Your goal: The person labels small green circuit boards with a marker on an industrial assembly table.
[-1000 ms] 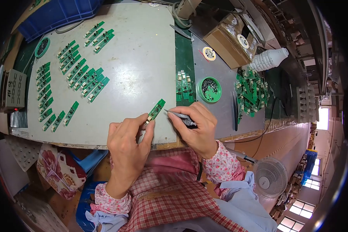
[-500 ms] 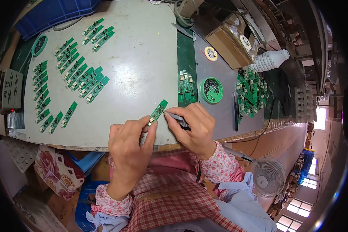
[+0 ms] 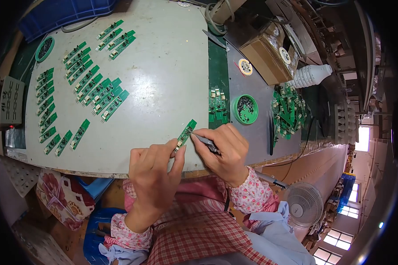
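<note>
Between the thumb and fingers of my left hand (image 3: 157, 170) is the lower end of a small green circuit board (image 3: 184, 135), slanting up to the right over the tabletop. My right hand (image 3: 225, 150) is closed around dark tweezers (image 3: 206, 142), their tips right at the upper part of that board. White and black components show on the board's face. To the left, rows of similar circuit boards (image 3: 93, 92) lie on the light table (image 3: 159, 66). A green dish (image 3: 246, 109) of small black parts stands right of my right hand.
A heap of circuit boards (image 3: 289, 112) lies at the right, beside a black slender tool (image 3: 271, 132). Behind are a cardboard box (image 3: 265, 57) and stacked white lamp housings (image 3: 311, 76). A blue crate (image 3: 66, 15) and another small dish (image 3: 44, 49) stand far left.
The whole view has shifted slightly, with the table's contents appearing a little farther right. Both hands keep their grips, and the tweezer tips stay at the board's upper part.
</note>
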The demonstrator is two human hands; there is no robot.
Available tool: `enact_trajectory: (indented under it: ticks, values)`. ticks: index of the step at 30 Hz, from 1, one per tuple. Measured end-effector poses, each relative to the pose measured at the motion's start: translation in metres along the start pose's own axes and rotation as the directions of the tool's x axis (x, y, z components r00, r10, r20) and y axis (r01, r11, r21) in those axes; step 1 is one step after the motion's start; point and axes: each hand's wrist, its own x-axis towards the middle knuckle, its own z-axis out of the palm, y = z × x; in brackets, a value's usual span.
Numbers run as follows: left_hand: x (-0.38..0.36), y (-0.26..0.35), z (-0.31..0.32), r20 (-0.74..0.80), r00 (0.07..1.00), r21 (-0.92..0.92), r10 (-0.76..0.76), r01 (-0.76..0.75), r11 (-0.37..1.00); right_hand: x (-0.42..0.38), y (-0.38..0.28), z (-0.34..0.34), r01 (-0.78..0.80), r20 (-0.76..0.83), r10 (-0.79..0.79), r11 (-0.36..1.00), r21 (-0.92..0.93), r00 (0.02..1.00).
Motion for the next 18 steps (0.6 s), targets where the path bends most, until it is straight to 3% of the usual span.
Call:
enact_trajectory:
  ticks: [18]
  values:
    - [-0.0066,-0.0054,0.0058,-0.040,0.998,-0.005,0.043,-0.043,0.999,0.0004,-0.0046,-0.0013,0.038,0.019,-0.036,0.995,-0.092,0.999]
